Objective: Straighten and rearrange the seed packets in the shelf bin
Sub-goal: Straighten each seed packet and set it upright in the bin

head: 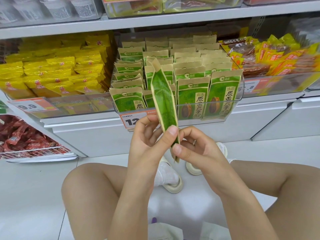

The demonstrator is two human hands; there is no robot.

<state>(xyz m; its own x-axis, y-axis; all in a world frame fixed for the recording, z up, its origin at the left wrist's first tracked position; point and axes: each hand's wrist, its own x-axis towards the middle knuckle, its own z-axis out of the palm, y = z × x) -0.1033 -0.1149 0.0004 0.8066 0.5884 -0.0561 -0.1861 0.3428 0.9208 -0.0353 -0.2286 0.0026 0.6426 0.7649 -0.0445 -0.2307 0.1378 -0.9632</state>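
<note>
fingers [170, 131] of both hands pinched the seed packet [164, 101] at its lower end. its long axis rose above them, edge-on. shelf bin [239, 101] lay just beyond.

Pale grey shop shelving [121, 23] rises in tiers above a glossy white tiled floor [34, 187], with yellow snack packs [55, 75] stacked at the left, orange-and-yellow packs [277, 56] at the right, and red packs in a wire basket [31, 149] low down.

The scene is viewed from one head-worn camera, angled forward and down, close to the shelf bin [178, 108] ahead and bare knees [83, 184] below.
</note>
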